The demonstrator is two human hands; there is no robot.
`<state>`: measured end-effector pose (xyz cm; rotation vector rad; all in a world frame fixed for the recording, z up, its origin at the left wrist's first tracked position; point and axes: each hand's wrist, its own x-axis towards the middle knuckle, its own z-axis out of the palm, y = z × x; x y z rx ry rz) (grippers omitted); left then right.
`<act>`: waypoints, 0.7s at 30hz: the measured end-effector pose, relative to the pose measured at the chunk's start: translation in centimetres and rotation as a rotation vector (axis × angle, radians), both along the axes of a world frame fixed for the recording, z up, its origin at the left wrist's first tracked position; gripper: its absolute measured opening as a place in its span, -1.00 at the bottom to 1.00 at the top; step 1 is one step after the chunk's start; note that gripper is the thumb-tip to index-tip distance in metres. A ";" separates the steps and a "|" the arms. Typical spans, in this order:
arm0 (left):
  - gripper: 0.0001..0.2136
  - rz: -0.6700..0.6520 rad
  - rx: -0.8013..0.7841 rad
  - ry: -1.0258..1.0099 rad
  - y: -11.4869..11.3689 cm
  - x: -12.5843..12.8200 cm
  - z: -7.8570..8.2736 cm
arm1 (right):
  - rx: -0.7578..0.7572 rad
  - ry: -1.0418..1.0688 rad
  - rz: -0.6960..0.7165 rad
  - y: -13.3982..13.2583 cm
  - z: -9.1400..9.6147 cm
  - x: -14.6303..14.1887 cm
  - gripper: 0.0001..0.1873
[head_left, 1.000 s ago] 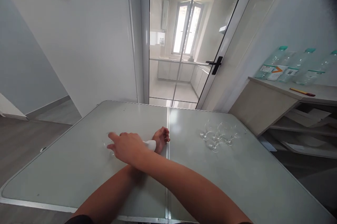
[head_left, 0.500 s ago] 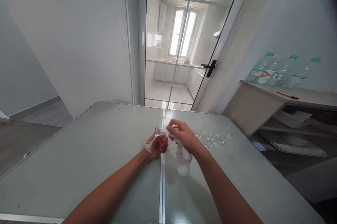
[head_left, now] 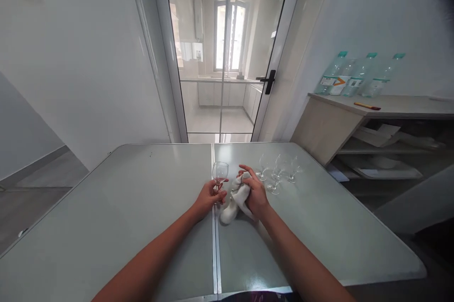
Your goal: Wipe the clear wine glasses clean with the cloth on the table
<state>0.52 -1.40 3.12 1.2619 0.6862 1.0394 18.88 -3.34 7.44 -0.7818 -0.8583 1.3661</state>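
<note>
A clear stemmed wine glass [head_left: 220, 170] stands upright near the seam of the table, its bowl above my left hand [head_left: 209, 198], whose fingers are closed around the stem. Just to the right, my right hand [head_left: 257, 194] grips a bunched white cloth [head_left: 240, 194]; part of the cloth hangs down toward the tabletop. A small gap separates the cloth from the glass. Beyond my right hand, several more clear stemmed glasses [head_left: 278, 169] are grouped on the table; their outlines are faint and overlap.
The pale table [head_left: 149, 226] has a metal seam down its middle. At the right, a wooden shelf unit [head_left: 329, 122] bears plastic bottles [head_left: 354, 80] and a brush-like stick [head_left: 367, 106]. A glazed door [head_left: 227, 113] with a black handle [head_left: 270, 82] is behind the table.
The glass, tilted in my left hand before, is now upright. My right hand and the cloth have moved away from the glass. The camera view has shifted.
</note>
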 end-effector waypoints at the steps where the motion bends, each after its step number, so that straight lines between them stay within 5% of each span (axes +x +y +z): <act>1: -0.57 -0.009 -0.001 0.003 0.0 0.0 -0.1 | 0.000 -0.006 0.023 -0.1 -0.1 -0.3 -0.48; 10: -0.61 0.032 0.026 -0.012 -0.5 0.4 0.4 | 0.043 -0.095 0.170 -0.8 0.1 -1.4 -0.52; 14: -0.66 0.148 0.078 -0.049 -0.5 0.1 0.8 | -0.074 -0.125 0.236 0.0 -1.0 -1.2 -0.48; 21: -0.66 0.297 0.017 -0.146 0.5 -0.7 0.9 | -0.265 -0.302 0.537 0.2 -1.3 1.2 -0.78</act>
